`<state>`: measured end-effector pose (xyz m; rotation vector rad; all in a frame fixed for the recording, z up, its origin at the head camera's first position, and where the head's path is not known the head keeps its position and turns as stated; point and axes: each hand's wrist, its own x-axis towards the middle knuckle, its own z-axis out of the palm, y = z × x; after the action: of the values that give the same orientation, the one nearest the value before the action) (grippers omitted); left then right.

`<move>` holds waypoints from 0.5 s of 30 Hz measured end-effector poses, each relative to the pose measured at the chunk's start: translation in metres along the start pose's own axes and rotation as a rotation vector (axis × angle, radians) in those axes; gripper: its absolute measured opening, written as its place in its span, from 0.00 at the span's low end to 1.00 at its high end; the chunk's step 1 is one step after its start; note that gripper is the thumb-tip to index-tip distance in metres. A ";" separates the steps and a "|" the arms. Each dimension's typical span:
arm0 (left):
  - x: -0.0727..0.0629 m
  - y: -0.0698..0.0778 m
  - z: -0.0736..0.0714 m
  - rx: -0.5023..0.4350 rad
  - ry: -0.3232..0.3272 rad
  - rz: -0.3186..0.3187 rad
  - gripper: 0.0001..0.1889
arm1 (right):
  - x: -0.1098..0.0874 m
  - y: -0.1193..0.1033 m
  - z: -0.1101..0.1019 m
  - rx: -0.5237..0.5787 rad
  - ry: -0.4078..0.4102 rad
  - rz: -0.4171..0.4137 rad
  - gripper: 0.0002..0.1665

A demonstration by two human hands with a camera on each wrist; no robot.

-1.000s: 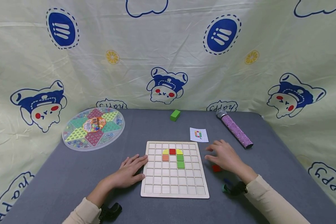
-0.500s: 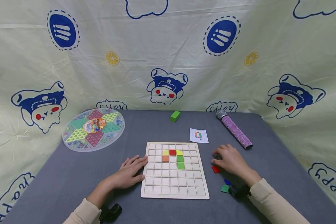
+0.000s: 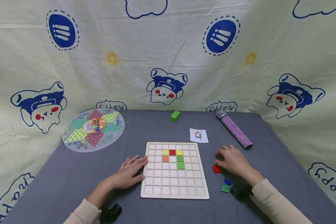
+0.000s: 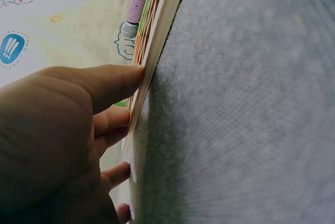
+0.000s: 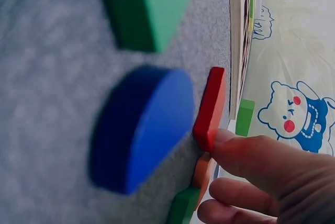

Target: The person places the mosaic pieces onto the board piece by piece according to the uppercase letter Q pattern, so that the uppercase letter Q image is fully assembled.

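My left hand (image 3: 130, 172) lies at the left edge of a pale wooden grid board (image 3: 159, 189), fingers extended. In the left wrist view the thumb (image 4: 123, 80) touches the board's side. Yellow, red, orange and green tiles fill several cells. Right of the board, my right hand (image 3: 232, 160) is low over loose pieces, fingertips down and thumb apart from the fingers. The right wrist view has its thumb beside a red tile (image 5: 210, 109); an orange piece (image 5: 202, 174) and a dark green piece (image 5: 183, 205) lie close to the fingertips. A blue half-round piece (image 5: 157, 130) is nearer the wrist.
A green quarter-round piece (image 3: 225, 189) lies near my right wrist. Behind the board are a small pattern card (image 3: 203, 135), a green block (image 3: 175, 116) and a purple glittery microphone (image 3: 236, 130). A round Chinese checkers board (image 3: 79, 123) occupies the back left.
My right hand has moved right and toward me, down to the loose pieces, uncovering the red tile and the blue and green pieces. The left hand stays at the board.
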<state>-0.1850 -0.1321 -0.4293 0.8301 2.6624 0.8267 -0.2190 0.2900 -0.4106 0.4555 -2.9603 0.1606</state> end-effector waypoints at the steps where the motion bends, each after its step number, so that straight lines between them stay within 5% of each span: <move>1: 0.000 0.000 0.000 0.000 0.000 -0.001 0.32 | 0.000 0.000 0.000 -0.007 -0.003 0.003 0.18; 15: 0.000 0.001 0.000 -0.003 -0.001 -0.009 0.32 | -0.008 0.008 -0.004 -0.036 -0.027 -0.018 0.16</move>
<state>-0.1850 -0.1314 -0.4287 0.8164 2.6620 0.8278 -0.2129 0.3002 -0.4083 0.4834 -2.9791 0.0995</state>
